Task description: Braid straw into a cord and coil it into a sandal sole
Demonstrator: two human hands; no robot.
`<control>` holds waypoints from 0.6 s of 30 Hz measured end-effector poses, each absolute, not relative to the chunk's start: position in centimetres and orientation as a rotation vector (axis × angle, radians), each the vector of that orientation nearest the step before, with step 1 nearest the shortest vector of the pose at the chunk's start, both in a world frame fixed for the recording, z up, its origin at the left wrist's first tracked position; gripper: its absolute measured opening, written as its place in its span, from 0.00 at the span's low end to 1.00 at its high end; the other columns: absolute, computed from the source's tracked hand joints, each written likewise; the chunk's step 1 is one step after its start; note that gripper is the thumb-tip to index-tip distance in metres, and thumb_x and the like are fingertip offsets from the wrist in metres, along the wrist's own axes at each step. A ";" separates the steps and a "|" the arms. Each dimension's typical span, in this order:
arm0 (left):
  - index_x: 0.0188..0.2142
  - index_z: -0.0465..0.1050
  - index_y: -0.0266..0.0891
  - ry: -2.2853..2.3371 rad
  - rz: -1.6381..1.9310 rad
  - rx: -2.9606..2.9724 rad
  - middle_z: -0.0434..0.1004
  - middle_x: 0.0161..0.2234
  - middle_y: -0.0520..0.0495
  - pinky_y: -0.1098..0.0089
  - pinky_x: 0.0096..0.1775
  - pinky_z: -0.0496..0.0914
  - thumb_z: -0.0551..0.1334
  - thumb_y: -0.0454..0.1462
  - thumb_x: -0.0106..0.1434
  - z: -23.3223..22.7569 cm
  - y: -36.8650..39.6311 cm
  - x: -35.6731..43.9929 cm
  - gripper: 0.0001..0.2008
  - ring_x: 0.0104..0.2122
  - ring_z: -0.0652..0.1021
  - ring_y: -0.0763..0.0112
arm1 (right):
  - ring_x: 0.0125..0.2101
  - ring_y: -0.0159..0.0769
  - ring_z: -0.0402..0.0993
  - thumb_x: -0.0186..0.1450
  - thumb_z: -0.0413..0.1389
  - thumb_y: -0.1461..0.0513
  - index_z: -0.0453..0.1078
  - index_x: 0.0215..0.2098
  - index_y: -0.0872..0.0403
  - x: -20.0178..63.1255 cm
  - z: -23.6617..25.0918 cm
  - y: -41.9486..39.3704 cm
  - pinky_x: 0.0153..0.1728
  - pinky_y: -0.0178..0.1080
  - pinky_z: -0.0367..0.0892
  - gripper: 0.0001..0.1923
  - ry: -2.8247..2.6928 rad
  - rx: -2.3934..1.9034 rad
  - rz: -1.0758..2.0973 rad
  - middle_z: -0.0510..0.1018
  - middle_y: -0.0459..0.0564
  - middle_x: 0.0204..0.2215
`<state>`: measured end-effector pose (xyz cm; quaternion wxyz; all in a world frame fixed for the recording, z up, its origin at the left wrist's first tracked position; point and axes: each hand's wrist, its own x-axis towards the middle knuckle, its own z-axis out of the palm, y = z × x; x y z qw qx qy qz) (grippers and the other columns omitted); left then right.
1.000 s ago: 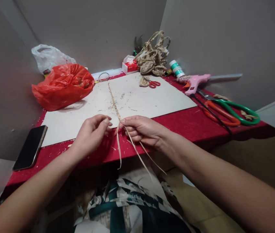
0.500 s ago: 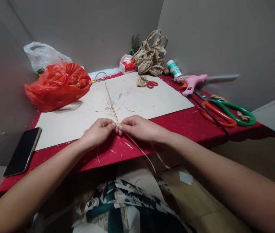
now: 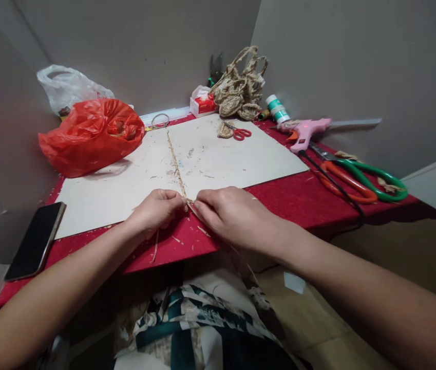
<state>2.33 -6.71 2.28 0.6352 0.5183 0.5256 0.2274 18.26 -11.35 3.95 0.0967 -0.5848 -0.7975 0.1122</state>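
Phone lies flat at the table's left edge, on the red cloth. Behind it sit a red plastic bag and a white plastic bag.

Left hand: fingertips closed, pinching the near end of the braided straw cord, just where the plait stops. The cord runs straight away from the hands across the pale board.

Right hand: fingers together, pinching loose strands right beside the left fingertips; free ends appear to trail off the table edge, mostly hidden.

Step in hand, by my reading: plaiting, mid-crossover. The next move calls for steady tension and one strand passed over without slackening the plait.

Far right: small red scissors, woven pieces, pink glue gun, large shears, all well apart from the hands.
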 end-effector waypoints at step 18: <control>0.23 0.66 0.36 1.018 0.706 0.972 0.47 0.13 0.61 0.78 0.16 0.41 0.60 0.34 0.59 1.9 -8.4 2.1 0.09 0.12 0.47 0.84 | 0.24 0.33 0.67 0.68 0.46 0.54 0.69 0.27 0.55 18.5 4.9 -13.1 0.26 0.35 0.55 0.19 -2.077 -1.571 0.446 0.75 0.50 0.24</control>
